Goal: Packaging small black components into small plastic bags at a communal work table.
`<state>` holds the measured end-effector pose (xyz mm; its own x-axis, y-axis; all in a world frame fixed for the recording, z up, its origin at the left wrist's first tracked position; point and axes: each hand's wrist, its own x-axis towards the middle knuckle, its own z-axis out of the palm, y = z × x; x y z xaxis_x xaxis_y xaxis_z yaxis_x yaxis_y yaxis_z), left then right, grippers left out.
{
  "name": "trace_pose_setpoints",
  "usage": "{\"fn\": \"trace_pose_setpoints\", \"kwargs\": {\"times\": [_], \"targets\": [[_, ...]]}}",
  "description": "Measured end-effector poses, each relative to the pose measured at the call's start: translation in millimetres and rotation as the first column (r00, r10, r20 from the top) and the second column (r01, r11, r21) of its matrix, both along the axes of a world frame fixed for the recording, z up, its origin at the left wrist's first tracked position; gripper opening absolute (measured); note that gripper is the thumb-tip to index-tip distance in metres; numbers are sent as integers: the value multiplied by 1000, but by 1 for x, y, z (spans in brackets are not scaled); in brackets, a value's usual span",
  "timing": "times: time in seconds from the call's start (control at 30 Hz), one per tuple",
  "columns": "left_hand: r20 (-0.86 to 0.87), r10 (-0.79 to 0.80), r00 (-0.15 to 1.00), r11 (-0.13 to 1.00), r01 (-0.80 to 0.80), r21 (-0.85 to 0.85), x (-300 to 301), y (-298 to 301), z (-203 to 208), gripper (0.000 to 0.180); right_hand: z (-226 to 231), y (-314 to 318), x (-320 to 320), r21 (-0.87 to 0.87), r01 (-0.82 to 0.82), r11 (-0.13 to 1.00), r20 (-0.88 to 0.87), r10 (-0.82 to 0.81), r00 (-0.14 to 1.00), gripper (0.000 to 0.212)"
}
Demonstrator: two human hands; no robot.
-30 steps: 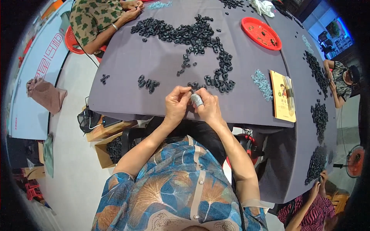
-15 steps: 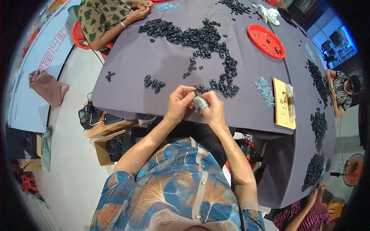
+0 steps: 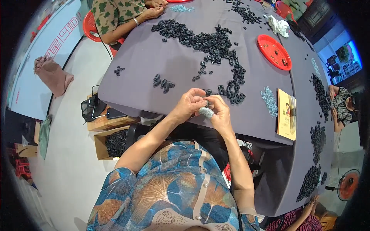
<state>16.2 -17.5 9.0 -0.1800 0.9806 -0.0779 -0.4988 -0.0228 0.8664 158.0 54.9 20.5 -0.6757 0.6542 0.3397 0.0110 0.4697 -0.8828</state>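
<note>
Over the near edge of the table, my two hands meet with fingertips together. My left hand point(image 3: 189, 105) is closed in a pinch, thumb against forefinger. My right hand point(image 3: 220, 114) is also closed, and its thumb wears a grey, glittery finger cover point(image 3: 206, 112). Between the fingertips a small black part point(image 3: 208, 103) shows in part; the fingers hide most of it. Just beyond lie loose black ring-like parts point(image 3: 231, 94), strung out from a large heap point(image 3: 208, 44). Left of my hands sits a short row of the same parts point(image 3: 164, 83).
A red round tray point(image 3: 274, 52) holds a few small pieces. Small silvery-blue pieces point(image 3: 269, 101) lie beside a yellow booklet point(image 3: 286, 115). Across the grey tablecloth point(image 3: 135, 92), other people work with their hands. A cardboard box of black parts point(image 3: 115, 144) stands on the floor at left.
The whole view has shifted slightly, so the table sits a little further right and lower. My hands stay together, with the fingers turned a little and the black part showing more between them.
</note>
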Motion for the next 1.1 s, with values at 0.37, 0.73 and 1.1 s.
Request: {"fn": "trace_pose_setpoints", "kwargs": {"times": [0.37, 0.73, 1.1], "targets": [[119, -40, 992, 999, 43, -18, -2, 4, -2, 33, 7, -1, -3, -26, 17, 1000, 28, -16, 999, 23], [-868, 441, 228, 862, -379, 338, -38, -22, 34, 8, 19, 2, 11, 62, 100, 993, 89, -106, 990, 30], [-888, 384, -254, 844, -294, 449, -58, -19, 15, 15, 18, 100, 102, 470, 599, 648, 210, -741, 637, 15]]}}
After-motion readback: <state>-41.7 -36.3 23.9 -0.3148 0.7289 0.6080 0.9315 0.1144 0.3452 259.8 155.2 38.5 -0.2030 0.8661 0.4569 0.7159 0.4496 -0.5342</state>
